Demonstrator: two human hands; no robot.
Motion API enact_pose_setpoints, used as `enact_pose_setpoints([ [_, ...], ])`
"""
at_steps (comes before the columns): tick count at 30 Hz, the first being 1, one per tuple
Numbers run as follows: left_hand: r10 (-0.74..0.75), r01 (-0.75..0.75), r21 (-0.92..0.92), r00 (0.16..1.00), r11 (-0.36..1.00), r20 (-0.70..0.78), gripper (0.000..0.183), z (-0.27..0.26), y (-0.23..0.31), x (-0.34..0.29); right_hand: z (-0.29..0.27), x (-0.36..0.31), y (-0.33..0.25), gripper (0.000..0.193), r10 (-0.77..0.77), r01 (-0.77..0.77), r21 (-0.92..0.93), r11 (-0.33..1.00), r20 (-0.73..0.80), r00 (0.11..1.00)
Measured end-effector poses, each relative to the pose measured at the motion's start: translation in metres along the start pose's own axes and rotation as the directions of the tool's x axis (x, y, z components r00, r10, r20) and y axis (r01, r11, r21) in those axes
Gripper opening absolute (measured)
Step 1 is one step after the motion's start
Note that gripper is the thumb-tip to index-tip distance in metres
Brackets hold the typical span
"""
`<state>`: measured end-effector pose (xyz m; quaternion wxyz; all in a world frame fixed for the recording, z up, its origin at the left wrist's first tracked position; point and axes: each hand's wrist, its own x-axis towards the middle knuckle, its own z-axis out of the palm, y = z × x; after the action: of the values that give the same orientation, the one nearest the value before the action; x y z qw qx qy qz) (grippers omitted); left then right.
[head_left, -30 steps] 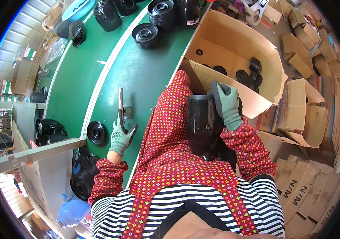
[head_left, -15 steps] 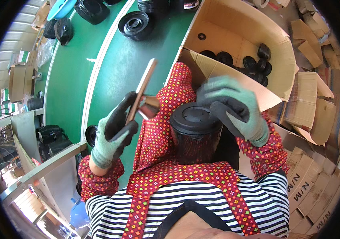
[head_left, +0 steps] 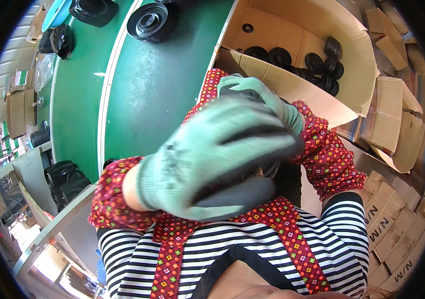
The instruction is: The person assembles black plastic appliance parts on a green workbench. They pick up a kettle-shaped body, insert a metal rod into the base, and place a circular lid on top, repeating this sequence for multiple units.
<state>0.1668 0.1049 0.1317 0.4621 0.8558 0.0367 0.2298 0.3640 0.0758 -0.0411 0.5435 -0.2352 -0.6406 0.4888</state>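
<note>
My left hand (head_left: 217,157), in a green glove with a black palm, reaches across in front of my body, blurred by motion. Its fingers and thumb curl together, and whatever they hold is hidden underneath. Just beyond it is my right hand (head_left: 255,92), gloved the same way; the left hand covers its fingers, so its grip does not show. Beneath both hands a sliver of the black lidded container (head_left: 272,170) shows in my lap, most of it covered. A red patterned apron (head_left: 213,82) lies behind it.
An open cardboard box (head_left: 292,82) with several black round parts stands at the right. Along the left runs a green work surface (head_left: 147,94) carrying a black stacked disc part (head_left: 147,22). Flattened cartons (head_left: 397,234) lie at the lower right.
My left hand has swung right and over the container; the copper-coloured bar with a shiny round piece that it held is now out of sight. My right hand has shifted left and farther away.
</note>
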Motion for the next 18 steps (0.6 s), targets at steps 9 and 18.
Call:
enact_pose_setpoints([
  [9,-0.302,0.322,0.309,0.947,0.895,-0.112,0.044,0.076,0.023,0.033,0.016,0.031,-0.019,0.027,-0.257,0.225,0.197,0.954,0.159,0.953],
  [18,0.151,-0.214,-0.432,0.973,0.876,-0.177,0.036,0.035,-0.027,-0.035,0.016,0.000,-0.058,0.036,0.054,-0.002,-0.586,0.810,0.071,0.996],
])
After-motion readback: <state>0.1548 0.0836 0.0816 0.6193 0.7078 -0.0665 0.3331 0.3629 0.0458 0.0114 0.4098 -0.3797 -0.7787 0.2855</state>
